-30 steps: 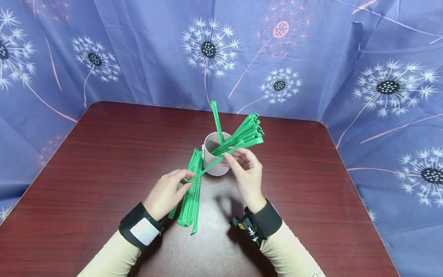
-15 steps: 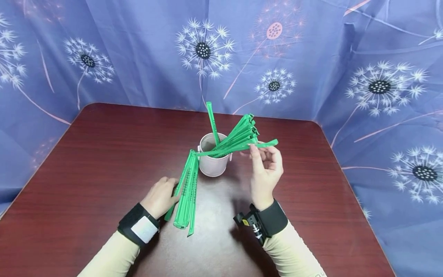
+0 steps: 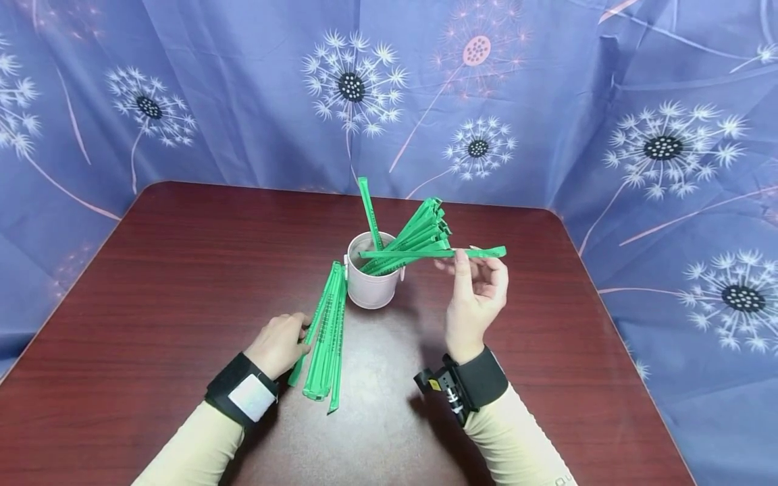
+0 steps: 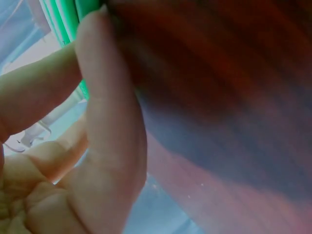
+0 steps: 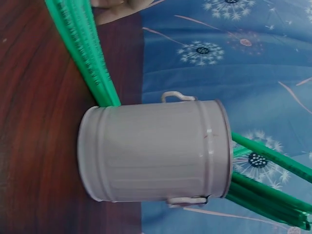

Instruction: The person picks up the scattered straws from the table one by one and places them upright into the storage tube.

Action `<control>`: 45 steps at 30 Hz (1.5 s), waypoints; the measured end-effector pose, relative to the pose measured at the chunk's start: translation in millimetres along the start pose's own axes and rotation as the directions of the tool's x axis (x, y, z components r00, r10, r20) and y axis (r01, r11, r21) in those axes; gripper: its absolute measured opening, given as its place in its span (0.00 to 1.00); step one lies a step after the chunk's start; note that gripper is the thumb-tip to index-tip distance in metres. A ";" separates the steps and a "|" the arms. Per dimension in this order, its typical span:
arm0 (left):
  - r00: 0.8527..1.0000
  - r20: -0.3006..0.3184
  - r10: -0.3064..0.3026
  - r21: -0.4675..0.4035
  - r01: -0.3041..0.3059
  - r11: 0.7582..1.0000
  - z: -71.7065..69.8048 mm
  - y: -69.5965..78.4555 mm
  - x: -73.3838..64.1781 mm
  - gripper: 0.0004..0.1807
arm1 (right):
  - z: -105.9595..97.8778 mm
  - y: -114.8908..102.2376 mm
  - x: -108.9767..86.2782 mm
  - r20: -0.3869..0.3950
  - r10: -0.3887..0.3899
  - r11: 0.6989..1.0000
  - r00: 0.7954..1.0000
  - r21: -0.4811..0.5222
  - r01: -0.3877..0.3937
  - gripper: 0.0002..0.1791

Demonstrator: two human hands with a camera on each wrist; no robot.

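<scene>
My right hand (image 3: 477, 300) pinches one green wrapped straw (image 3: 489, 252) between thumb and fingers. It lies level, with its left end over the mouth of a small pale metal bucket (image 3: 371, 291). A bundle of green wrapped straws (image 3: 433, 223) leans to the right inside the bucket, and a single straw (image 3: 368, 206) leans back on its left. On the table, a pile of wrapped straws (image 3: 325, 344) fans out toward the front. My left hand (image 3: 279, 345) is at the pile's left edge, thumb and fingertips on the outermost straw (image 3: 298, 373); in the left wrist view the thumb partly hides it.
The dark red wooden table (image 3: 182, 283) bears the bucket and the pile. A blue curtain (image 3: 243, 88) with dandelion prints hangs behind the table's back edge and along its sides. Small handles (image 5: 187, 200) stick out from the bucket's sides.
My right hand has carried its straw to the right, and the straw has swung from slanted to level over the bucket. My left hand has let go of that straw and lowered to the pile.
</scene>
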State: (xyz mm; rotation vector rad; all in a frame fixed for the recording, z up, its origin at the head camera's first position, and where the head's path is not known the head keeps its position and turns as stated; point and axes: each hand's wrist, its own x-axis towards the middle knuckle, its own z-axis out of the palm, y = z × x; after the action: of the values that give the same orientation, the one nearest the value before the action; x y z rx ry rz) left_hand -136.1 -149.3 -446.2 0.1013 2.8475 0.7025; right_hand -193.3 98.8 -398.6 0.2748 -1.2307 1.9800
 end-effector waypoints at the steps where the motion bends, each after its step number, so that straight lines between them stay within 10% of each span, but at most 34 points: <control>1: 1.000 0.005 -0.006 -0.003 0.006 1.000 -0.1 -0.5 0.4 0.20 | -0.5 1.3 -0.7 0.014 0.012 1.000 1.000 -0.015 -0.012 0.09; 23: 0.999 -0.001 -0.043 -0.042 0.043 0.998 -1.7 -1.5 -2.1 0.11 | -6.6 26.7 -17.9 0.128 0.242 0.936 0.962 -0.292 -0.196 0.12; 45: 0.978 -0.206 0.042 -0.157 -0.075 0.985 -10.0 7.2 -4.4 0.13 | -3.8 34.8 -17.7 0.148 0.355 0.892 0.923 -0.350 -0.287 0.16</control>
State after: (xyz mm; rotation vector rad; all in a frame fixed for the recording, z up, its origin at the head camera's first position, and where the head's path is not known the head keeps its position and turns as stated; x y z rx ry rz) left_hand -133.8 -148.0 -433.4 0.0940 2.9722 1.0112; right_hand -205.1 85.1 -433.3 0.1181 -1.8129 2.0173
